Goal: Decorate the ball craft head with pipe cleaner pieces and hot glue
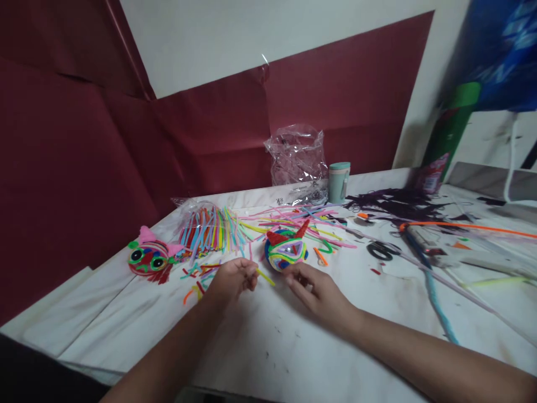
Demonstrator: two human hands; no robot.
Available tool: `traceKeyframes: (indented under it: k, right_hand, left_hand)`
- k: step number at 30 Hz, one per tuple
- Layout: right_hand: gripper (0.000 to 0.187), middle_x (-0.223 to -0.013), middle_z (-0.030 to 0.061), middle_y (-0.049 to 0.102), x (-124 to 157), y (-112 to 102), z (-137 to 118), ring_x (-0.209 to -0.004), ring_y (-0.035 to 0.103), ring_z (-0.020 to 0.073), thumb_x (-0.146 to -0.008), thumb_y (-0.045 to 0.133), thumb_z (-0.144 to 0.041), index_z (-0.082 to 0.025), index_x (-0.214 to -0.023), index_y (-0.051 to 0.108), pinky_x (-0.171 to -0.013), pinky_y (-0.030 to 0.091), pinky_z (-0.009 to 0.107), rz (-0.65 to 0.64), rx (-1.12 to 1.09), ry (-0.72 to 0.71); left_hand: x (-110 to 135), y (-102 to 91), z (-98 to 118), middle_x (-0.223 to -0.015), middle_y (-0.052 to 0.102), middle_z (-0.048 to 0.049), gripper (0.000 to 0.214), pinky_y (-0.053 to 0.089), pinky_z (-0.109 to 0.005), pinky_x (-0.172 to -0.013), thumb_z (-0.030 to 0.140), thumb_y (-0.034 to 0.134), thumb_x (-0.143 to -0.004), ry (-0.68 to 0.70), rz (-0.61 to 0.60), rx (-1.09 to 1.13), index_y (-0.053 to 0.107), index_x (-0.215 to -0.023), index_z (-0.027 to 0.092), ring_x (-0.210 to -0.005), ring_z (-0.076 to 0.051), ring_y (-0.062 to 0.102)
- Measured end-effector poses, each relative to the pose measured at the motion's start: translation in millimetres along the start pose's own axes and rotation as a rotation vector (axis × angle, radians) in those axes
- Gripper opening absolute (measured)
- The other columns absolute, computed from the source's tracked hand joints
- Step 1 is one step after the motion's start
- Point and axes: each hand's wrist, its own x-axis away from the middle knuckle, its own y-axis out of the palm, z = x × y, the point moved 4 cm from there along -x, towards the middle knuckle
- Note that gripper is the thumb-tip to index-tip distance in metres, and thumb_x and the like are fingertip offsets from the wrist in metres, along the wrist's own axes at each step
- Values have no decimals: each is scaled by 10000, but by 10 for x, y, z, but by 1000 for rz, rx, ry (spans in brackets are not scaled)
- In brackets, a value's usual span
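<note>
My left hand (232, 281) is closed in a pinch on a short yellow pipe cleaner (265, 276) that points right. My right hand (316, 290) rests on the white table (268, 341) with fingers loosely spread, its fingertips touching the near side of a round multicoloured pipe-cleaner figure (286, 249) with red horns. That figure stands just beyond both hands. A second finished figure (151, 258), red with green eyes and pink ears, lies to the far left.
A bag of coloured pipe cleaners (210, 226) and loose strands lie behind the hands. Black scissors (381, 250), a teal cup (338, 182), a crumpled clear bag (297, 157), purple scraps (394, 202) and long orange and blue strands fill the right side. Dark red paper covers the wall.
</note>
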Motion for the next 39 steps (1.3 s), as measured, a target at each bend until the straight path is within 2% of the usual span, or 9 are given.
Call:
traceKeyframes:
  k: [4,6,8,13,19,24,30,34,39]
  right_hand:
    - [189,-700,27,620,-13,-8,-7,-624,549,143,-840,519,-299,-159,-898,633,-561,420,237,-42,-52,84]
    - [169,-687,24,629,-15,-29,0,-629,552,143,-836,514,-264,-164,-834,650,-580,416,239,-39,-24,81]
    - [177,-672,20,633,-17,-64,12,-630,554,142,-842,498,-235,-170,-773,648,-590,413,239,-10,10,66]
    - [180,-686,32,636,-18,-95,15,-638,559,147,-856,477,-207,-172,-752,620,-603,415,246,14,100,-27]
    - [206,-625,19,553,-1,-85,-39,-601,503,141,-858,460,-177,-191,-665,532,-569,381,243,64,300,-232]
    - [235,-618,23,533,-18,-119,-49,-620,484,159,-868,471,-183,-205,-634,486,-584,377,269,119,334,-223]
    - [217,-691,55,561,-37,-176,-70,-729,494,202,-852,498,-193,-201,-640,546,-668,405,326,222,226,-116]
    - [227,-668,40,566,-47,-191,22,-675,518,182,-842,507,-247,-193,-631,567,-635,401,304,221,52,37]
    - [249,-638,20,560,-74,-140,119,-620,495,156,-799,516,-353,-178,-630,569,-583,371,274,160,-176,174]
  left_hand:
    - [132,274,-33,-477,581,23,266,376,-215,-485,367,696,-618,80,-64,99,562,-692,150,-436,-90,505]
    - [150,336,-17,-492,598,17,211,400,-229,-500,358,641,-688,162,-65,10,572,-703,159,-454,-106,530]
    - [169,350,42,-551,625,-2,151,437,-246,-543,309,593,-749,333,-29,-220,600,-701,166,-526,-128,574]
    - [311,448,204,-781,660,-64,159,484,-271,-717,175,506,-854,1002,16,-860,653,-794,169,-786,-161,617]
    - [356,646,196,-605,564,-34,242,411,-292,-581,110,452,-844,1211,66,-1264,550,-633,179,-612,-175,536]
    - [298,695,227,-594,545,-39,237,368,-288,-567,116,454,-809,1047,140,-1169,503,-594,202,-600,-173,522]
    - [213,693,166,-536,511,11,196,337,-256,-541,155,543,-710,608,225,-585,494,-528,212,-529,-136,464]
    - [175,692,105,-523,519,22,153,347,-244,-517,250,547,-723,356,135,-332,608,-596,189,-514,-128,457]
    - [103,591,105,-464,493,36,116,311,-232,-474,263,628,-635,197,91,-224,675,-643,158,-472,-109,428]
